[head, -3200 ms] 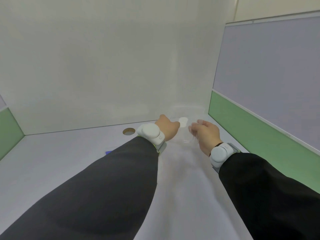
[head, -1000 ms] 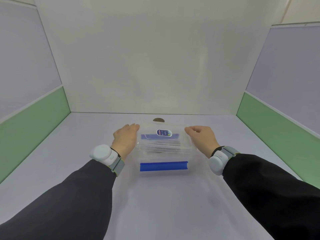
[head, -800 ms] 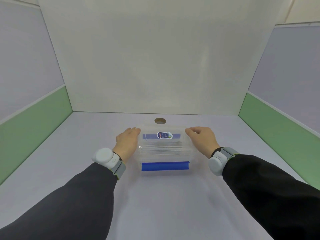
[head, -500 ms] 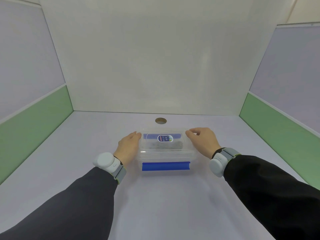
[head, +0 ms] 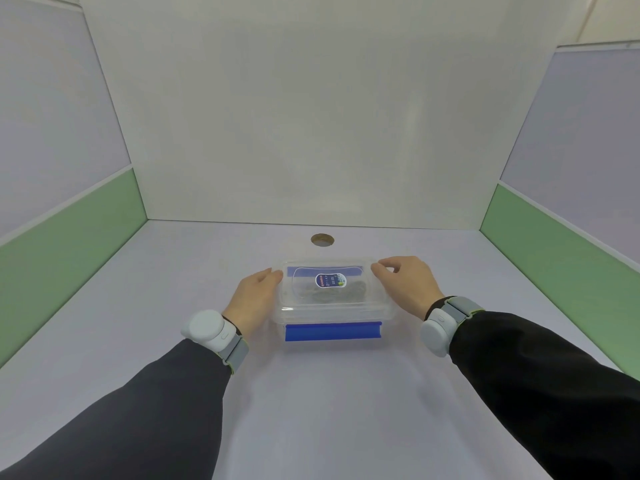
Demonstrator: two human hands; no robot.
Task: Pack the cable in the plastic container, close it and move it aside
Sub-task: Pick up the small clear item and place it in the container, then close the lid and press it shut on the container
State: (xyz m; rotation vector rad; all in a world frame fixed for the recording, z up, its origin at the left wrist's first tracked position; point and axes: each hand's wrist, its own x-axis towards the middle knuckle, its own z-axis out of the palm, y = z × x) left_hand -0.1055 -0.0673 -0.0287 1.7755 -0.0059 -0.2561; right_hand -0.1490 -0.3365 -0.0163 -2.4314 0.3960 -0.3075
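Two hands flank the clear rectangular plastic container (head: 332, 292) mid-desk, long axis 9-to-3 o'clock. Left hand (head: 254, 297) lies flat on its 9 o'clock end; right hand (head: 405, 282) curls loosely at the 3 o'clock corner, neither clamped. Dark coiled cable (head: 337, 289) shows inside, lid on. Blue latch bar (head: 333, 330) faces 6 o'clock, equally near both hands

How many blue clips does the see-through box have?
2. One blue clip on the plastic container's near side, another blue clip along its far edge. Any at the ends would be hidden by hands.
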